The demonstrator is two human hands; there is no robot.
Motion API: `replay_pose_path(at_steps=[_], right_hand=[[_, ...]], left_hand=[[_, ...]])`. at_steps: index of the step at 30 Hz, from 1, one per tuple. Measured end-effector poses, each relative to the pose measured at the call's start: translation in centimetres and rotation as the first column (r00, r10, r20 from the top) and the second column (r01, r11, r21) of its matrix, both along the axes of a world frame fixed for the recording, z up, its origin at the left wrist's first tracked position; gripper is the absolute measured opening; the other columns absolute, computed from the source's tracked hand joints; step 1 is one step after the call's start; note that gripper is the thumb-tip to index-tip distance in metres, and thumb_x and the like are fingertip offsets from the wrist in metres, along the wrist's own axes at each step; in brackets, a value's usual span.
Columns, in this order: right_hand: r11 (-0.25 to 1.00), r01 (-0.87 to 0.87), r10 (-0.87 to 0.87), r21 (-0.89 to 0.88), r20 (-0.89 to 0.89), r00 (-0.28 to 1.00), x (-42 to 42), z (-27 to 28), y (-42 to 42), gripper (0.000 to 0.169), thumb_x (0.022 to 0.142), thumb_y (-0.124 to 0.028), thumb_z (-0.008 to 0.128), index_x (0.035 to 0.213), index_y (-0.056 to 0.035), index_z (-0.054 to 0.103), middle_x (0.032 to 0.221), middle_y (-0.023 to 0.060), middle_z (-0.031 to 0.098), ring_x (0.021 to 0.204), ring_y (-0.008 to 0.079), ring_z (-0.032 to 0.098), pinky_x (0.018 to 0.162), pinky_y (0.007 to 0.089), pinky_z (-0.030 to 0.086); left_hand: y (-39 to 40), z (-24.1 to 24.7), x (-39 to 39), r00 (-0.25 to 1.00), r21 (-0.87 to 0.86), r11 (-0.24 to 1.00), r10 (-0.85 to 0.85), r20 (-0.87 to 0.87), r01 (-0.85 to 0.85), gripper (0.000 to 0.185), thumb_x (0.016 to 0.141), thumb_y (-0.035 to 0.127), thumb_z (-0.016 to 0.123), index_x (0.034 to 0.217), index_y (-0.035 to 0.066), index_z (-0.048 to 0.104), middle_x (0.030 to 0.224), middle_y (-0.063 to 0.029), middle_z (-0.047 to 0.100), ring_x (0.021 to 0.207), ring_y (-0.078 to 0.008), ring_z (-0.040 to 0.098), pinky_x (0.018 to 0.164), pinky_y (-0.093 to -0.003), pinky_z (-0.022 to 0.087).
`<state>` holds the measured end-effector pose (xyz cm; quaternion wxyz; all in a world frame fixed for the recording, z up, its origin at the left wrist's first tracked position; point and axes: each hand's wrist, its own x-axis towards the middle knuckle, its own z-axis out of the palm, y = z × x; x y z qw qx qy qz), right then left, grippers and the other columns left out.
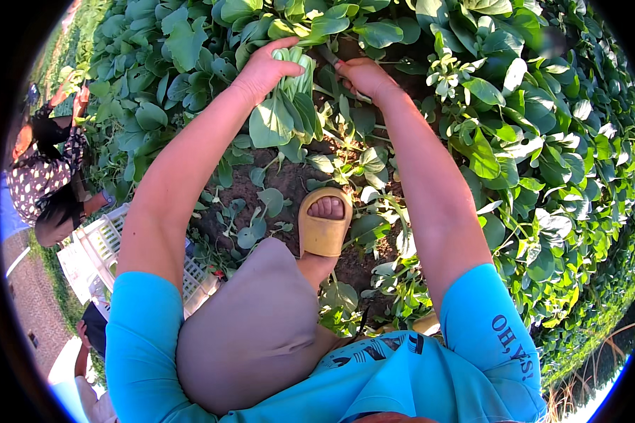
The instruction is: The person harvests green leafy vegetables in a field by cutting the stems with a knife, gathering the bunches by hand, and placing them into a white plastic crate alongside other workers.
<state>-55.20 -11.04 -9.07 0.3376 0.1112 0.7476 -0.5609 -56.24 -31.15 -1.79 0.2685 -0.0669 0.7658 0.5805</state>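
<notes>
My left hand (267, 71) grips a bunch of leafy greens (296, 79), its pale green stalks between thumb and fingers and its broad leaves hanging down. Just to the right, my right hand (362, 78) is closed around the handle of a knife (328, 54); the dark blade points up and left towards the base of the plants. Part of the blade is hidden among leaves. Growing leafy greens (381, 33) stand around both hands.
White plastic crates (103, 238) stand at the left, near a crouching person (39, 180) in a patterned top. Another person (87, 391) shows at the lower left. Dense leafy plants (550, 158) cover the right side. My foot in a yellow slide sandal (325, 232) rests on soil among low plants.
</notes>
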Motion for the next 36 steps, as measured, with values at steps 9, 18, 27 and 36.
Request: replay_pose_path(at_steps=[9,18,27,36], right_hand=[[0.945,0.292,-0.226,0.149,-0.346,0.91,7.9,1.2,-0.6,0.033,0.081,-0.032,0.056,0.083,0.0005,0.06,0.074,0.0196,0.061,0.069,0.0345,0.059,0.067,0.039,0.046],[0.881,0.202,-0.464,-0.428,-0.697,0.547,12.7,8.8,0.6,0.043,0.074,-0.011,0.073,0.112,-0.0028,0.054,0.106,0.0094,0.055,0.097,0.0147,0.053,0.081,0.0255,0.044],[0.847,0.439,-0.523,-0.3,-0.315,0.792,15.8,10.5,0.3,0.033,0.085,-0.032,0.064,0.098,-0.0022,0.057,0.072,0.0009,0.06,0.056,0.0093,0.055,0.052,0.0226,0.044],[0.836,0.54,-0.426,0.093,-0.509,0.748,13.6,6.6,1.4,0.033,0.089,-0.031,0.054,0.08,0.0006,0.055,0.062,0.017,0.057,0.056,0.0314,0.056,0.054,0.0362,0.044]], left_hand=[[-2.2,3.5,3.3,0.987,0.365,0.93,-0.014,0.16,-0.046,0.058,0.076,0.001,0.054,0.132,0.0,0.038,0.128,-0.0127,0.05,0.111,-0.0222,0.053,0.094,-0.0347,0.044],[-1.3,5.5,8.3,0.92,0.635,0.767,-0.308,0.243,0.089,0.058,0.074,0.001,0.056,0.13,0.0,0.042,0.124,-0.0175,0.053,0.113,-0.0235,0.053,0.097,-0.0336,0.042],[1.5,8.9,9.6,0.96,0.357,0.891,-0.258,-0.106,0.279,0.063,0.066,0.002,0.066,0.126,0.002,0.047,0.114,-0.0095,0.059,0.105,-0.0159,0.055,0.095,-0.0306,0.041],[5.6,4.3,4.8,0.844,-0.02,0.858,-0.509,-0.171,0.514,0.048,0.071,0.004,0.066,0.117,0.002,0.052,0.09,-0.0001,0.061,0.077,-0.0105,0.056,0.074,-0.0258,0.047]])
